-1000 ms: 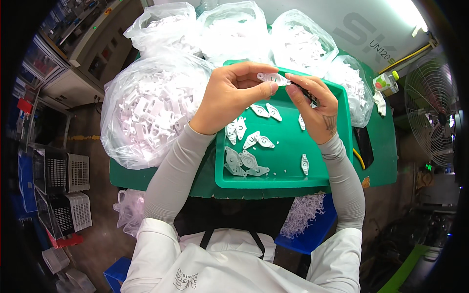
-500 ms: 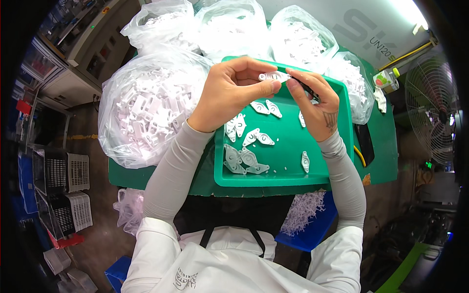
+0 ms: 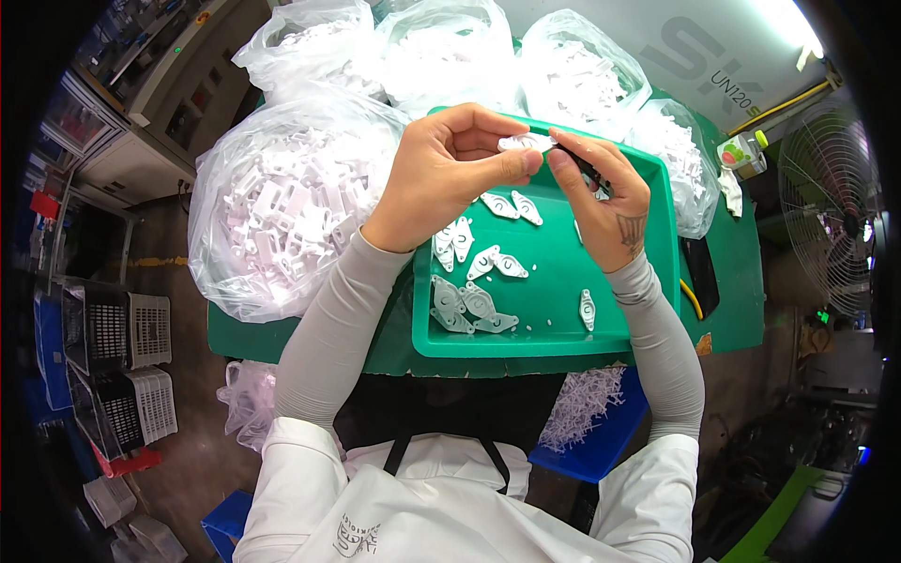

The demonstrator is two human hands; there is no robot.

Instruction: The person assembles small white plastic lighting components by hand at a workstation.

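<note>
My left hand (image 3: 441, 178) pinches a small white diamond-shaped plastic part (image 3: 526, 143) between thumb and fingers, above the far side of a green tray (image 3: 563, 349). My right hand (image 3: 615, 206) is closed round a slim black-handled tool (image 3: 587, 171). The tool's front end meets the right end of the white part; its exact kind is hidden by my fingers. Below my hands, several similar white plastic parts (image 3: 508, 266) lie in the tray, mostly on its left side. A single one (image 3: 587, 310) rests near the front right. Tiny white scraps are scattered among them.
Clear plastic bags (image 3: 282, 216) full of white parts stand left of the tray and behind it. A blue bin (image 3: 610, 441) of thin white scraps is below the table's front edge. Right of the tray lie a black object (image 3: 700, 272) and a bottle (image 3: 743, 155); a fan (image 3: 835, 216) stands beyond.
The white part has tilted slightly between my left fingers, showing its face less. My right hand has shifted a little with the tool. The tray's contents look the same.
</note>
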